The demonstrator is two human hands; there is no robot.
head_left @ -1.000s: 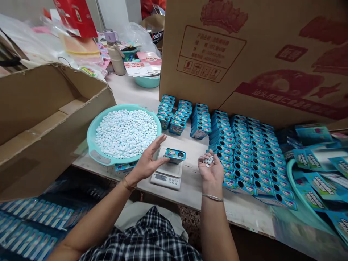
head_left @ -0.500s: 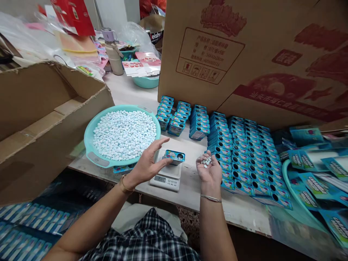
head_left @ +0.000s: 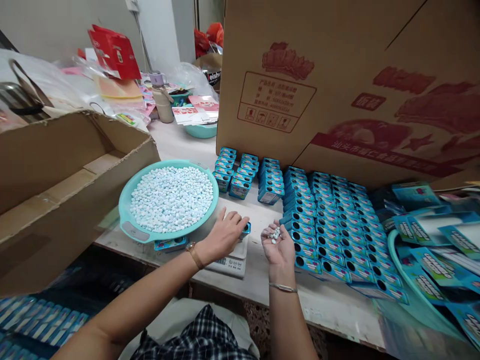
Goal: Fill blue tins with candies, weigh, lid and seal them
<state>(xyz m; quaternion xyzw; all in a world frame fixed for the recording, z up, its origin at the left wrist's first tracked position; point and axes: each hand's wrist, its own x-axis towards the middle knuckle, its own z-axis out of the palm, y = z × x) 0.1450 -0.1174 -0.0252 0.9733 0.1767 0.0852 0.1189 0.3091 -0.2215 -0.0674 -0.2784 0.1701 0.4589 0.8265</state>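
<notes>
My left hand (head_left: 225,237) is curled over a small blue box (head_left: 246,228) on the white digital scale (head_left: 234,266). Most of the box is hidden under the fingers; only its right end shows, and the thumb is out of sight. Palm up, my right hand (head_left: 278,250) is cupped around a few small pale candies (head_left: 275,235), just right of the scale. To the left, a turquoise basin (head_left: 125,210) is full of the same pale blue and white candies (head_left: 172,200).
Rows of blue boxes with round holes on top (head_left: 322,220) fill the table's right side. Behind them stands a large carton (head_left: 300,100). An open cardboard box (head_left: 123,180) is at left. A turquoise tub (head_left: 397,265) with flat blue packaging (head_left: 431,260) is at far right.
My left hand has moved from beside the small box to over it, covering most of it and part of the scale. The right hand still holds candies. The camera view has tilted up slightly.
</notes>
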